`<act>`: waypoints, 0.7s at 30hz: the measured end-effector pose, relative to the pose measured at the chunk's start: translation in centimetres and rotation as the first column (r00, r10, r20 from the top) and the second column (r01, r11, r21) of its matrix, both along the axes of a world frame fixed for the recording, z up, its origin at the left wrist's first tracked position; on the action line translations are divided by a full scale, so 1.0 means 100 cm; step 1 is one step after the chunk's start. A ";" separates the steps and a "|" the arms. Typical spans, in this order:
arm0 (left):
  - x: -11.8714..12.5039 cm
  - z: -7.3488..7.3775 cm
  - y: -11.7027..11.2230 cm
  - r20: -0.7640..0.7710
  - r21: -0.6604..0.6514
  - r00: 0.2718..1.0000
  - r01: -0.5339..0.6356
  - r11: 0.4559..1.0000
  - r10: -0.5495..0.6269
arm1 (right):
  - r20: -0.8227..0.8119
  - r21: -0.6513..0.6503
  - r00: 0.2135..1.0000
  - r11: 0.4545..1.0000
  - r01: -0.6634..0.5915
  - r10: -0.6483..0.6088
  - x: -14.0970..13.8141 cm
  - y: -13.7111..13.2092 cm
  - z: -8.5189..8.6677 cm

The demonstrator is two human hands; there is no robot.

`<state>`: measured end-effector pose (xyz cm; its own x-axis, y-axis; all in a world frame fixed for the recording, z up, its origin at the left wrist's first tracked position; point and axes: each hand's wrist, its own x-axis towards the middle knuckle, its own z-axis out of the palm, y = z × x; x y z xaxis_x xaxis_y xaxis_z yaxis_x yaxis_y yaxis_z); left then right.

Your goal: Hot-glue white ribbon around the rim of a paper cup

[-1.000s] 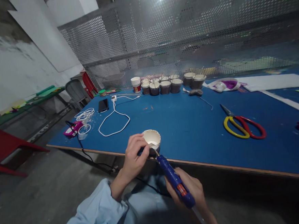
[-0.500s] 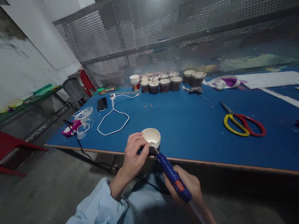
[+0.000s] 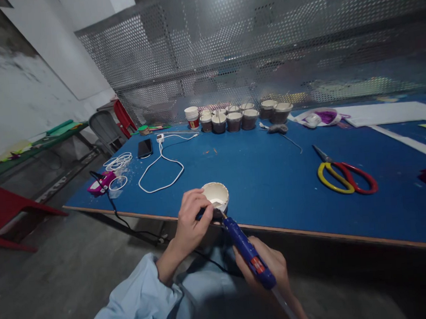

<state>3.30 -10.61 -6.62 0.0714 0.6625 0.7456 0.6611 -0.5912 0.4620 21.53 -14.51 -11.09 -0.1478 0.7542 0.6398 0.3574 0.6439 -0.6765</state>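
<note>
My left hand (image 3: 192, 222) is closed around the near side of a small white paper cup (image 3: 216, 196) standing at the front edge of the blue table (image 3: 265, 180). My right hand (image 3: 269, 267) grips a blue glue gun (image 3: 247, 253) below the table edge. The gun's nozzle points up and left and meets the cup's near rim, beside my left fingers. A light blue sleeve covers my left forearm.
At the table's far side stand several filled paper cups (image 3: 232, 119) and a cup stack (image 3: 192, 116). Yellow and red scissors (image 3: 343, 174) lie right. A white cable (image 3: 162, 168), a phone (image 3: 145, 147), white rings (image 3: 118, 162) and a pink tool (image 3: 101, 183) lie left. A red chair (image 3: 5, 210) stands far left.
The view shifted slightly. The glue gun and my right hand edged a little up toward the cup. My left hand keeps its hold on the cup.
</note>
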 end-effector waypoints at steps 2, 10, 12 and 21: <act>0.000 0.000 0.000 -0.001 0.004 1.000 -0.004 1.000 0.004 | 0.011 -0.001 1.000 1.000 -0.010 0.010 0.000 0.000 0.001; 0.000 0.000 0.000 -0.011 0.015 1.000 -0.006 1.000 0.006 | 0.007 0.050 0.999 0.998 0.042 -0.043 -0.001 0.001 0.001; 0.000 0.000 -0.001 -0.010 0.016 1.000 -0.012 1.000 0.012 | 0.000 0.038 0.999 0.999 0.036 -0.036 -0.002 0.002 0.001; 0.002 0.001 -0.001 -0.011 0.023 1.000 -0.022 1.000 0.022 | 0.003 0.001 1.000 1.000 0.030 -0.030 -0.003 0.001 0.001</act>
<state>3.46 -10.68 -6.53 0.0661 0.6472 0.7595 0.6791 -0.5868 0.4410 21.24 -14.37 -10.95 -0.1273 0.7580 0.6398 0.3784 0.6333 -0.6750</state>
